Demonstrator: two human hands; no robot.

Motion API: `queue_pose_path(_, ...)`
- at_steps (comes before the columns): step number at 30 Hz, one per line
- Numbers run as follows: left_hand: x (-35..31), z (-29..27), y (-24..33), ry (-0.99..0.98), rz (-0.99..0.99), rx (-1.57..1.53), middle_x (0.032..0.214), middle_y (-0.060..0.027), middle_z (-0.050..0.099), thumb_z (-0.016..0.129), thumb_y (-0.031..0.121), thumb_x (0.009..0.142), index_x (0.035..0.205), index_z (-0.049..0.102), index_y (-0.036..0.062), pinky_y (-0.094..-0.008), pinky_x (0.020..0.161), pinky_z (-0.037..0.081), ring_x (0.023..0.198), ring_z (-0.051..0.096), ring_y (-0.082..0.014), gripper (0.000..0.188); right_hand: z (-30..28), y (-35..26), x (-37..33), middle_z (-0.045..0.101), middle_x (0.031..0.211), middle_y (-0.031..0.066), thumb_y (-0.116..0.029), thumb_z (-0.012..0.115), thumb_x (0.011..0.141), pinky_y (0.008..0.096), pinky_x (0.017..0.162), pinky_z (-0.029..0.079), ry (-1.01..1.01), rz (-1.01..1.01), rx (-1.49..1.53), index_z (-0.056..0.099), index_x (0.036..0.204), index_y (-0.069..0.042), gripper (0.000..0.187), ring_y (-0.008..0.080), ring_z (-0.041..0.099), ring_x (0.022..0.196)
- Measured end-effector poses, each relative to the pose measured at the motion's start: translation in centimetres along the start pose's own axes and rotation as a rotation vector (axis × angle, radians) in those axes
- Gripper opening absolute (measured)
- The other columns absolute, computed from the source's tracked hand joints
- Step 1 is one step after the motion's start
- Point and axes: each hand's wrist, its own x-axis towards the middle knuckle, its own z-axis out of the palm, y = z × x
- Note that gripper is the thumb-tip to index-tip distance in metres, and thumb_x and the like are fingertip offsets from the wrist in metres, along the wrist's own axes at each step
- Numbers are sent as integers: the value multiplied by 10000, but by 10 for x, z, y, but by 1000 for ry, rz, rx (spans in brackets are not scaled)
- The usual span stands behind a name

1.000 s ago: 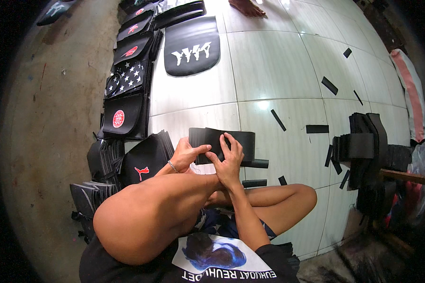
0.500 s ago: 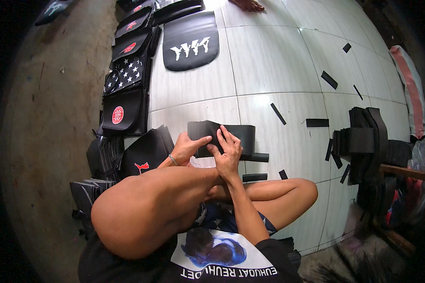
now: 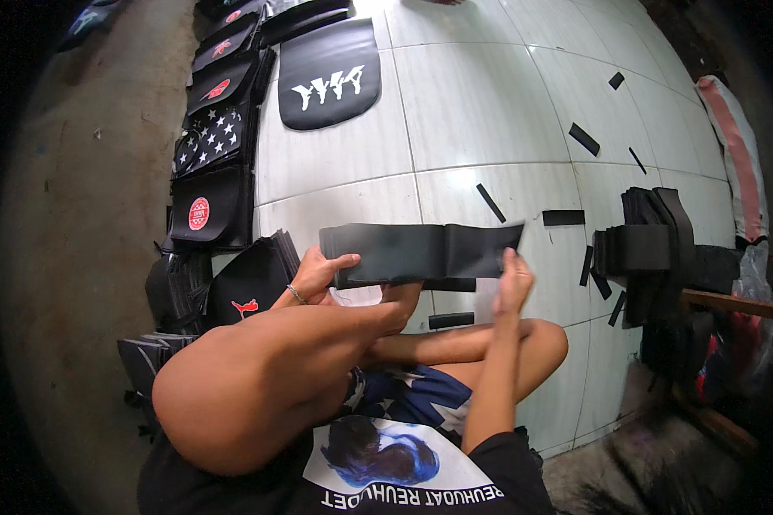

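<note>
A long black strip of leather-like material (image 3: 395, 253) stretches across in front of my raised knee, with a crease or seam right of its middle. My left hand (image 3: 316, 273) grips its left end, thumb on top, where several layers show at the edge. At the far end, my right hand (image 3: 514, 283), slightly blurred, pinches the strip near its right edge, and the corner above it tilts up. A smaller black strip (image 3: 455, 285) lies partly under the long one. Another black strip (image 3: 451, 320) is on the tiles by my shin.
Stacks of printed black flaps (image 3: 210, 206) line the left side. A black flap with a white print (image 3: 331, 77) lies farther out. Black scraps (image 3: 563, 218) are scattered to the right, near a pile of black pieces (image 3: 644, 249) and a wooden bar (image 3: 730, 307).
My right hand has moved to the right, drawing the strip's right part out flat. My left hand still holds the left end. The whole view has shifted slightly.
</note>
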Motion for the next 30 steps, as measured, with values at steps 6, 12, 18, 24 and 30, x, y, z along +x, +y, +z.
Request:
queue_pose_path(6, 13, 3, -7, -22, -23, -7, 962, -130, 669, 721, 22, 781, 1050, 596, -87, -319, 786, 542, 837, 653, -182, 316, -46, 11, 27, 612, 1075, 118, -190, 556, 932, 313, 822, 465, 537, -211, -198, 566, 1198, 35, 349, 213, 578, 938)
queue_pose_path(12, 22, -5, -14, 8, -42, 20, 955, -139, 669, 694, -18, 781, 1042, 589, -87, -330, 765, 554, 824, 662, -195, 289, 21, 11, -40, 425, 1316, 243, -432, 721, 816, 436, 999, 388, 129, -153, -595, 397, 1334, 43, 774, 344, 450, 1199)
queue_pose_path(18, 30, -25, -15, -14, -67, -13, 942, -114, 665, 679, -12, 787, 1037, 594, -56, -322, 737, 555, 800, 655, -176, 268, 11, 6, -21, 632, 1010, 213, -480, 727, 799, 375, 798, 496, 65, 114, -505, 444, 1268, 93, 793, 270, 639, 831)
queue_pose_path(24, 37, -33, -26, 13, -104, -2, 913, -112, 658, 689, -23, 779, 1035, 597, -68, -305, 682, 546, 746, 641, -169, 276, 43, 28, -27, 666, 991, 201, -558, 692, 796, 355, 800, 500, -236, 87, -401, 551, 1208, 82, 774, 251, 644, 876)
queue_pose_path(30, 35, -44, -36, 31, -103, -52, 901, -111, 658, 695, -27, 779, 1036, 597, -66, -304, 657, 550, 730, 642, -169, 278, 65, 23, -47, 511, 703, 185, -414, 657, 876, 370, 590, 415, -202, -172, -598, 575, 769, 72, 504, 237, 457, 637)
